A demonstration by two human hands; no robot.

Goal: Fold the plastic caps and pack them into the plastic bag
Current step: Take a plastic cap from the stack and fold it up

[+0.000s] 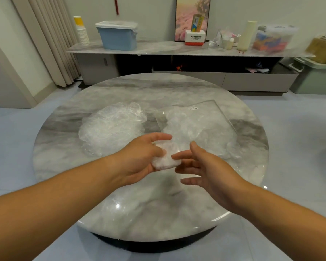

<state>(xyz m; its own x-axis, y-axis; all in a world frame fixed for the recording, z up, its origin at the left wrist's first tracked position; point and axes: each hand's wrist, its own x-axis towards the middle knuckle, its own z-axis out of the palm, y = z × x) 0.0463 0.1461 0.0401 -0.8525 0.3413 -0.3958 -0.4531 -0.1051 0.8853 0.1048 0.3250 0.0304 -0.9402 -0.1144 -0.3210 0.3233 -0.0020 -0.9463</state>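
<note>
Head camera shows you partway through a fold. Your left hand (139,157) grasps a folded cap (167,160) over the middle of the round marble table (139,213), with the thumb stretched across the top and the fingers curled underneath. Your right hand (209,170) is released. Its fingers are straight and spread, the thumb is up, and the fingertips sit just beside the cap's right edge; whether they touch it I cannot tell. To finish this step well, I judge you should bring that right palm flat against the bundle and press the trapped air out. Crease it small before you let the left-hand grip loosen, because thin film like this will likely spring open again. Then carry it toward the plastic bag (211,117), which lies at about 1 o'clock on the table and already bulges with packed caps. Its mouth is hard to make out through the clear film, so find the opening first instead of pushing blindly. The heap of loose caps (111,127) waits at about 10 o'clock, apart from the bag. Your forearms enter from 7 and 5 o'clock and converge near the centre, wrists raised off the tabletop and palms turned toward each other.
</note>
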